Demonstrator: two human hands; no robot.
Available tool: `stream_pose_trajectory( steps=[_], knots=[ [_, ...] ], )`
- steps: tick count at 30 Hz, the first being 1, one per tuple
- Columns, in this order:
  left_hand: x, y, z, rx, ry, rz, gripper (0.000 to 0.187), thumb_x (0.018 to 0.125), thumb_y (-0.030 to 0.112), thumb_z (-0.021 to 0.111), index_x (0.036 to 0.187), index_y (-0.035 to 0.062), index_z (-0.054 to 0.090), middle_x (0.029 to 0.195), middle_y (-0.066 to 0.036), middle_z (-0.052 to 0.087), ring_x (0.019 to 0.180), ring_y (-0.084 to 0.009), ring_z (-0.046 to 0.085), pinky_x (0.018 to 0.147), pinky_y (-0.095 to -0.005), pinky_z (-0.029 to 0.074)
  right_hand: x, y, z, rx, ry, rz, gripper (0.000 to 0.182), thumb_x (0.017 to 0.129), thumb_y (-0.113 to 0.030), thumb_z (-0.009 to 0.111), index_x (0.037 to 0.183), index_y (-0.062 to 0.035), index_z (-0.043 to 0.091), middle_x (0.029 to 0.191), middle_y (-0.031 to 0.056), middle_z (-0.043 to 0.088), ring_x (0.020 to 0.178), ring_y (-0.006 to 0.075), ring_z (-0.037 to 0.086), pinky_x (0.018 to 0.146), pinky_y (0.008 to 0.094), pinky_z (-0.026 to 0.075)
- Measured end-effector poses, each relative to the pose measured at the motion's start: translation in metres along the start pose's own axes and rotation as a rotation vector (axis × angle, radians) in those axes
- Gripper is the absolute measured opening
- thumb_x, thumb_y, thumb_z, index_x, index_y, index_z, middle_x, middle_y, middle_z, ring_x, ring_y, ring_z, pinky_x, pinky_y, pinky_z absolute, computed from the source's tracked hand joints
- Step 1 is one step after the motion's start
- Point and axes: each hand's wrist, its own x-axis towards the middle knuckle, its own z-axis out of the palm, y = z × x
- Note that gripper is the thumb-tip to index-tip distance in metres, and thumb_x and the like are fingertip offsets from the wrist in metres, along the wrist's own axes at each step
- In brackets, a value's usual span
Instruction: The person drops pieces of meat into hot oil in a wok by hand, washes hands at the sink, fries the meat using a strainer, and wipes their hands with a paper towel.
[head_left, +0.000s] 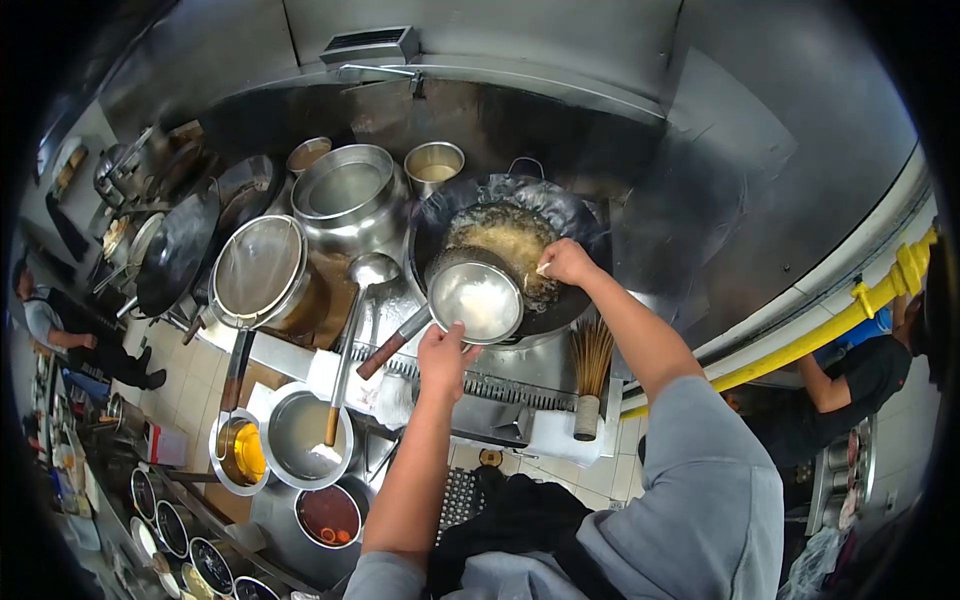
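My left hand [443, 362] grips the near rim of a metal bowl [514, 312] with white, pasty contents, tilted over the near edge of a large black wok [580, 235]. Bubbling, foamy oil [505, 240] fills the middle of the wok. Above its right side, my right hand [568, 263] pinches a small pale piece [543, 269], whose kind I cannot make out. Partly hidden under the bowl, a wooden-handled tool [395, 343] rests across the wok's edge; its head is mostly covered.
A ladle [373, 270], a round strainer [258, 268] on a pot and a large steel pot [345, 185] stand left. A bamboo brush [590, 370] is at right. Lower left are a pot of cloudy liquid [305, 435] and a pot of red liquid [328, 515]. Co-workers [850, 385] [75, 335] stand on both sides.
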Motion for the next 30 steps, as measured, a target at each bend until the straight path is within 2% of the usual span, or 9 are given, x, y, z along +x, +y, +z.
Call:
stream_pose_trajectory(
  steps=[6,9,12,15,18,23,25,28,30],
  knots=[
    [-0.048,-0.002,-0.023,0.008,0.121,0.033,0.011,0.093,0.014,0.053,0.086,0.0057,0.052,0.079,-0.001,0.052,0.069,-0.0087,0.051,0.068,-0.0288,0.055,0.034,0.040,0.045,-0.272,0.201,-0.031,0.017,0.071,-0.012,0.071,0.087,-0.0066,0.071,0.090,0.0122,0.069,0.084,0.0292,0.066,0.077,0.0374,0.051],
    [-0.086,-0.007,-0.017,0.028,0.095,0.048,0.011,0.093,0.014,0.053,0.088,0.0042,0.054,0.082,-0.001,0.054,0.075,-0.0089,0.055,0.071,-0.0306,0.055,-0.026,-0.019,0.006,0.294,0.409,-0.127,0.012,0.072,-0.012,0.068,0.082,-0.0067,0.070,0.084,0.0172,0.067,0.078,0.0291,0.067,0.073,0.0338,0.053],
    [-0.113,-0.027,-0.003,0.127,0.065,0.036,0.010,0.093,0.013,0.053,0.089,0.0037,0.055,0.083,-0.001,0.055,0.078,-0.0095,0.056,0.071,-0.0302,0.055,-0.117,-0.074,-0.009,0.512,0.189,-0.244,0.011,0.072,-0.012,0.070,0.082,-0.0072,0.071,0.079,0.0095,0.070,0.073,0.0167,0.067,0.071,0.0310,0.053],
    [-0.137,-0.065,0.008,0.176,-0.054,-0.012,0.011,0.093,0.013,0.053,0.090,0.0035,0.055,0.081,-0.002,0.055,0.073,-0.0094,0.055,0.071,-0.0298,0.055,-0.197,-0.080,0.019,0.336,0.142,-0.435,0.017,0.069,-0.009,0.067,0.086,-0.0096,0.070,0.084,0.0142,0.067,0.079,0.0308,0.065,0.075,0.0367,0.051],
    [-0.180,-0.098,0.029,0.194,-0.149,-0.066,0.011,0.092,0.015,0.054,0.090,0.0035,0.054,0.078,-0.003,0.055,0.067,-0.0101,0.054,0.069,-0.0306,0.055,-0.275,-0.060,0.035,-0.019,-0.175,-0.380,0.037,0.068,-0.009,0.061,0.104,-0.0097,0.066,0.100,0.0174,0.065,0.095,0.0339,0.061,0.084,0.0414,0.048],
    [-0.249,-0.161,0.045,0.130,-0.229,-0.258,0.013,0.092,0.015,0.053,0.096,0.0024,0.053,0.083,-0.006,0.057,0.068,-0.0143,0.057,0.068,-0.0325,0.057,-0.381,-0.020,0.046,0.007,-0.092,-0.186,0.035,0.069,-0.011,0.060,0.103,-0.0092,0.066,0.094,0.0182,0.066,0.091,0.0357,0.062,0.082,0.0432,0.048],
    [-0.265,-0.180,0.053,0.132,-0.303,-0.319,0.015,0.093,0.014,0.052,0.101,0.0010,0.052,0.090,-0.009,0.059,0.075,-0.0171,0.061,0.071,-0.0329,0.057,-0.412,-0.011,0.034,-0.127,-0.274,-0.111,0.035,0.068,-0.012,0.061,0.102,-0.0095,0.066,0.092,0.0179,0.066,0.090,0.0363,0.062,0.081,0.0436,0.049],
    [-0.288,-0.190,0.073,0.164,-0.351,-0.357,0.016,0.093,0.013,0.051,0.102,0.0007,0.051,0.093,-0.010,0.060,0.078,-0.0181,0.062,0.072,-0.0332,0.057,-0.439,0.015,0.038,0.016,-0.025,-0.039,0.033,0.067,-0.012,0.062,0.100,-0.0095,0.067,0.092,0.0172,0.066,0.090,0.0357,0.062,0.080,0.0432,0.049],
    [-0.297,-0.197,0.084,0.158,-0.382,-0.354,0.014,0.093,0.013,0.051,0.100,0.0008,0.051,0.091,-0.010,0.059,0.075,-0.0166,0.061,0.072,-0.0339,0.058,-0.458,0.022,0.020,-0.079,-0.127,-0.021,0.032,0.067,-0.012,0.063,0.099,-0.0094,0.067,0.092,0.0169,0.066,0.090,0.0352,0.062,0.081,0.0432,0.049]
  ],
)
